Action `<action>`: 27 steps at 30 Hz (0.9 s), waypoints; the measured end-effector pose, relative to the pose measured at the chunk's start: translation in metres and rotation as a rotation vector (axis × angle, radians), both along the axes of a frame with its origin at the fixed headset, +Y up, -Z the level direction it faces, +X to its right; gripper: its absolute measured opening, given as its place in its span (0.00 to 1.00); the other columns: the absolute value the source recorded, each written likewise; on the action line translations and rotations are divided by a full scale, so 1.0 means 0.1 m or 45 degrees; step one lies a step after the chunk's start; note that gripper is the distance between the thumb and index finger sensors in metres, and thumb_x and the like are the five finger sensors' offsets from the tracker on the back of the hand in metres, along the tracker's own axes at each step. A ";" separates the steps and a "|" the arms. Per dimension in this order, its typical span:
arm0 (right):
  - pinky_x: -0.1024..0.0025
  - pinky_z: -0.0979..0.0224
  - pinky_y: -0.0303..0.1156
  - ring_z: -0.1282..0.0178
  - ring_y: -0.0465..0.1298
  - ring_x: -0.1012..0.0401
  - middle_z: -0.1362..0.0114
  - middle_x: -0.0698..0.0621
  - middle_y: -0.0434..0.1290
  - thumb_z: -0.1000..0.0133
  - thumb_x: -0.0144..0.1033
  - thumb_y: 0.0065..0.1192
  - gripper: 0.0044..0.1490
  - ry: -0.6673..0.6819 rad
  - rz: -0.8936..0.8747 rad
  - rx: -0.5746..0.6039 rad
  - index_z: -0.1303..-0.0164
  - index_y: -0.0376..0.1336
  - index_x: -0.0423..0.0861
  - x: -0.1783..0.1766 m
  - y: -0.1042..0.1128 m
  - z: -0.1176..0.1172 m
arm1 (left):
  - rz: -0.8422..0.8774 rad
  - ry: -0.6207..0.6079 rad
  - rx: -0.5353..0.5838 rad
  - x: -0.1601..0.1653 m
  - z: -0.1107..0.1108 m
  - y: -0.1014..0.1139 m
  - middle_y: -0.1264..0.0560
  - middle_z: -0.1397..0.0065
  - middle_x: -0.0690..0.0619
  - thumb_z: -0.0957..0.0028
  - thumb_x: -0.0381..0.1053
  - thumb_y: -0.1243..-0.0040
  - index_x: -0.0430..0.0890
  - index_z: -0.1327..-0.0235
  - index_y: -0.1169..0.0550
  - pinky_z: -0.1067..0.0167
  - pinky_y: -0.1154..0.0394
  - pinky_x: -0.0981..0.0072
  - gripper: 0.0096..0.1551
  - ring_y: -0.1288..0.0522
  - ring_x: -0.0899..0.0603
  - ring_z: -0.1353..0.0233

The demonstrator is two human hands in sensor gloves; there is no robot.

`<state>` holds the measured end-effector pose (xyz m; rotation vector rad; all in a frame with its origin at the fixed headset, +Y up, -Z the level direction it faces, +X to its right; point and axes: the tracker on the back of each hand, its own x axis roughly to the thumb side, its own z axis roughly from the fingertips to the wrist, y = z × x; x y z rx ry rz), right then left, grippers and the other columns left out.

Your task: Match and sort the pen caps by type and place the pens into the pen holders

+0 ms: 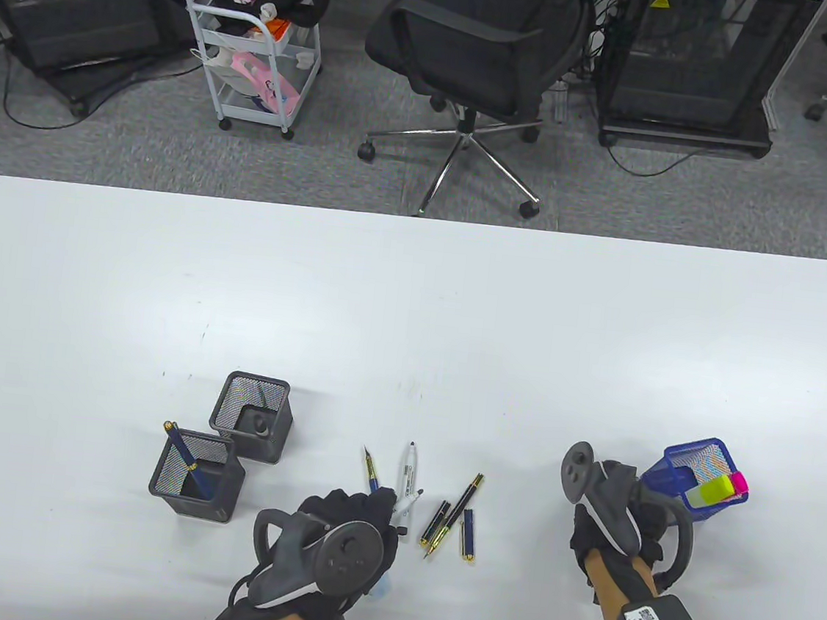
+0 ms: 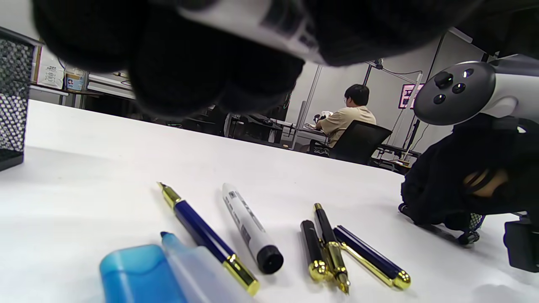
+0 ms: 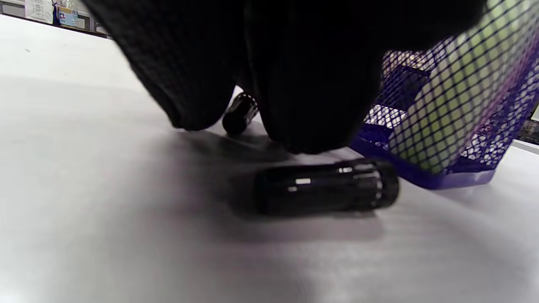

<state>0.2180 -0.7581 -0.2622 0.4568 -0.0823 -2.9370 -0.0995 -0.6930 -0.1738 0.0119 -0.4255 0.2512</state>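
Note:
My left hand [image 1: 363, 511] grips a white marker [image 2: 252, 21] whose uncapped tip [image 1: 414, 497] sticks out to the right. On the table beside it lie an uncapped blue fountain pen [image 1: 370, 472], a second white marker [image 1: 407, 472], a black cap [image 1: 435, 523], a black pen [image 1: 458, 507] and a blue cap [image 1: 468, 537]. A blue highlighter [image 2: 168, 273] lies under my left hand. My right hand [image 1: 607, 508] reaches down beside the blue mesh holder [image 1: 691, 479], its fingertips [image 3: 193, 92] on the table at two black caps [image 3: 328, 191], [image 3: 240, 113]. Whether it grips one is hidden.
Two black mesh holders stand at the left, the far one [image 1: 251, 415] and the near one [image 1: 197, 475], the near one with a blue pen [image 1: 181, 448] in it. The blue holder contains a yellow highlighter [image 1: 712, 490] and a pink one [image 1: 738, 481].

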 end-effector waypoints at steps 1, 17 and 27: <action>0.67 0.65 0.82 0.61 0.87 0.51 0.49 0.31 0.84 0.54 0.39 0.83 0.34 0.010 0.006 0.016 0.44 0.72 0.35 0.00 -0.01 0.00 | -0.004 0.001 -0.003 0.00 0.00 0.00 0.13 0.50 0.41 0.49 0.54 0.39 0.38 0.37 0.21 0.51 0.21 0.35 0.31 0.14 0.41 0.58; 0.66 0.60 0.82 0.58 0.87 0.51 0.47 0.41 0.84 0.56 0.38 0.85 0.34 0.060 0.003 0.050 0.41 0.71 0.42 -0.05 -0.03 -0.01 | -0.027 -0.001 -0.029 0.03 -0.01 -0.02 0.13 0.50 0.41 0.50 0.54 0.39 0.38 0.37 0.21 0.50 0.22 0.34 0.31 0.14 0.41 0.58; 0.60 0.53 0.80 0.54 0.84 0.48 0.42 0.37 0.82 0.54 0.34 0.83 0.32 0.099 -0.121 -0.041 0.40 0.71 0.42 -0.02 -0.06 -0.04 | -0.039 0.003 -0.039 0.03 -0.02 -0.03 0.13 0.50 0.41 0.50 0.54 0.38 0.38 0.37 0.21 0.50 0.21 0.34 0.31 0.14 0.41 0.57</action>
